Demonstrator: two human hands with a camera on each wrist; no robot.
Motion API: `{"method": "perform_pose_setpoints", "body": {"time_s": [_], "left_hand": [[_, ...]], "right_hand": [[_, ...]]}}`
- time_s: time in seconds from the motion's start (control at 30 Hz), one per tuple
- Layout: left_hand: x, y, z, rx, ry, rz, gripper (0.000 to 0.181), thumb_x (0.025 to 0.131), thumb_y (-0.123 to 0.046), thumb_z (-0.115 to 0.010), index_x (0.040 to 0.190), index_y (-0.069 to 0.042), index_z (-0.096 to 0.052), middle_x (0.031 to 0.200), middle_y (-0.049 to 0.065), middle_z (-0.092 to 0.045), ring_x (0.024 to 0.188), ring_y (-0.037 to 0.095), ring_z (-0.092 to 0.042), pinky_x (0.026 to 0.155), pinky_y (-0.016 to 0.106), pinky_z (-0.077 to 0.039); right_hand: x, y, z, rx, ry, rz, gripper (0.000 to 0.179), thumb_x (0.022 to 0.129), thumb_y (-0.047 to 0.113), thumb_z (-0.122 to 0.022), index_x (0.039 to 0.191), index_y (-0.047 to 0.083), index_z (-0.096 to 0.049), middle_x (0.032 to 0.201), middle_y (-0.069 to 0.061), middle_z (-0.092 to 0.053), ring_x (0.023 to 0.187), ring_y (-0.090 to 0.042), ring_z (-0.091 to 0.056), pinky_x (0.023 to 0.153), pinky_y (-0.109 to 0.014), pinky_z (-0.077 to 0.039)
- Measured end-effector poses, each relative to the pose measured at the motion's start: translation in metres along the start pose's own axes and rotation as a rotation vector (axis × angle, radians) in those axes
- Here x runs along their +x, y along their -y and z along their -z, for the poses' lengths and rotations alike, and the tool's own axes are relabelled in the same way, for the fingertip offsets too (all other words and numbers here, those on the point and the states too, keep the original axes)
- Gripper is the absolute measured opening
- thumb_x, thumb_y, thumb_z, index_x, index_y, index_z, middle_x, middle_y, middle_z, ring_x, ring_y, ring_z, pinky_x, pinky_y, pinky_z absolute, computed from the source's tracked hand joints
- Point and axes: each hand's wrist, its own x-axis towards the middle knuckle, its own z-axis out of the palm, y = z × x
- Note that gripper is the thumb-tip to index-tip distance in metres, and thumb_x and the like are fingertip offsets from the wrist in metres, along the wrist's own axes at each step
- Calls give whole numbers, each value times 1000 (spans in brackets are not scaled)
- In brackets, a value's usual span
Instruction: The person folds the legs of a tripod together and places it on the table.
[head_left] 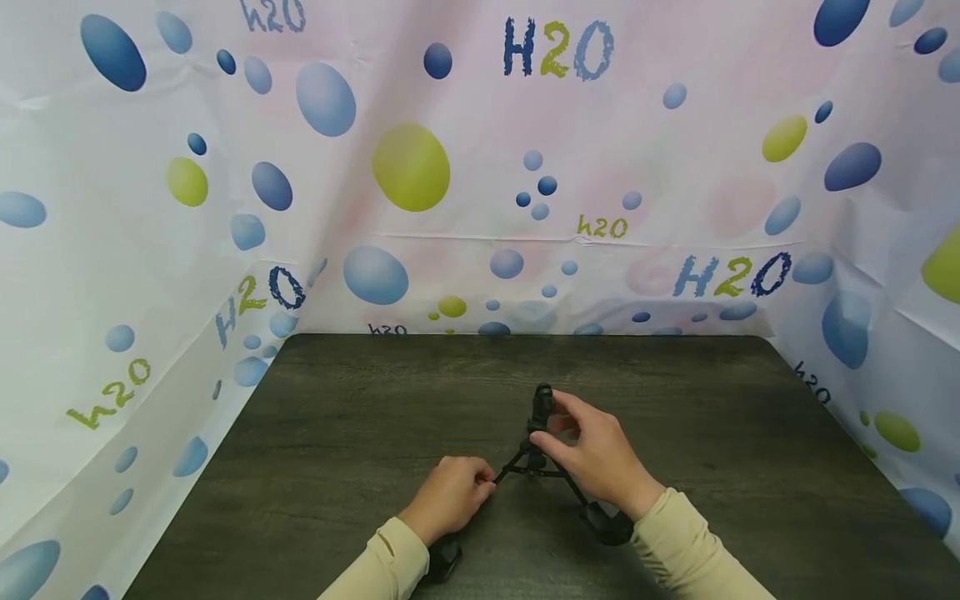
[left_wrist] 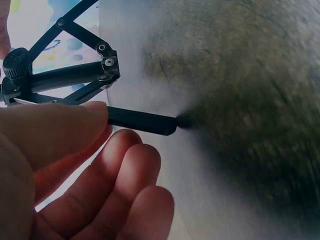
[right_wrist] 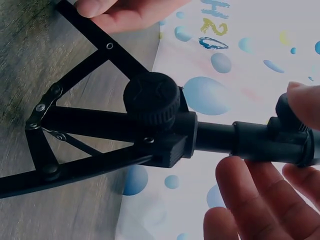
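Note:
A small black tripod [head_left: 542, 408] stands upright over the table, its legs spread. My left hand [head_left: 450, 496] pinches one leg [left_wrist: 142, 121] between thumb and forefinger, a little above the foot; the other fingers curl loosely below. Up at the top of the tripod is my right hand [head_left: 600, 454]. Its thumb [right_wrist: 306, 105] lies on a small knob [right_wrist: 286, 111] while the fingers reach round the upper column from the other side. Lower down, a large ribbed knob [right_wrist: 151, 97] sits at the collar, and hinged braces [right_wrist: 82, 72] join the legs to the centre tube.
The dark wood-grain table [head_left: 360, 392] reaches back to a white backdrop [head_left: 480, 108] printed with blue and green dots and H2O lettering. Backdrop sheets also line both sides. Black devices [head_left: 444, 558] sit at both wrists, near the beige sleeves [head_left: 690, 542].

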Motion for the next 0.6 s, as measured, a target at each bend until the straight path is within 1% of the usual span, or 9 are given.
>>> {"method": "perform_pose_setpoints", "body": {"time_s": [0.13, 0.2, 0.4, 0.5, 0.6], "left_hand": [[1, -1, 0, 20, -4, 2, 5, 91, -14, -75, 92, -9, -75, 80, -7, -67, 70, 5, -60, 64, 29, -52], [1, -1, -1, 28, -8, 3, 6, 90, -14, -75, 91, -9, -74, 79, -8, -65, 68, 5, -58, 63, 29, -51], [2, -3, -2, 49, -13, 15, 4, 90, -13, -76, 89, -10, -74, 75, -9, -62, 65, 5, -56, 61, 28, -50], [3, -3, -3, 59, -14, 19, 3, 89, -13, -77, 89, -10, -75, 75, -9, -64, 66, 6, -58, 62, 29, -50], [3, -4, -3, 81, -18, 18, 4, 88, -14, -77, 89, -10, -76, 76, -7, -66, 67, 9, -61, 63, 31, -52]], "right_hand": [[0, 0, 0, 12, 4, -13, 52, 92, 19, -75, 138, 2, -56, 112, -5, -67, 84, -9, -66, 72, -30, -56], [1, 0, 0, 10, 4, -9, 51, 93, 20, -75, 137, 2, -57, 110, -4, -67, 82, -8, -65, 71, -28, -55], [2, 0, 0, -4, 13, -18, 48, 93, 21, -75, 134, 2, -58, 101, 0, -66, 80, -9, -62, 70, -30, -53], [3, 0, 1, 1, 28, -39, 45, 93, 21, -74, 132, 2, -59, 97, 1, -64, 78, -10, -61, 71, -31, -53], [4, 1, 1, 12, 41, -62, 43, 94, 20, -74, 130, 2, -60, 97, 0, -63, 78, -10, -62, 72, -31, -53]]}}
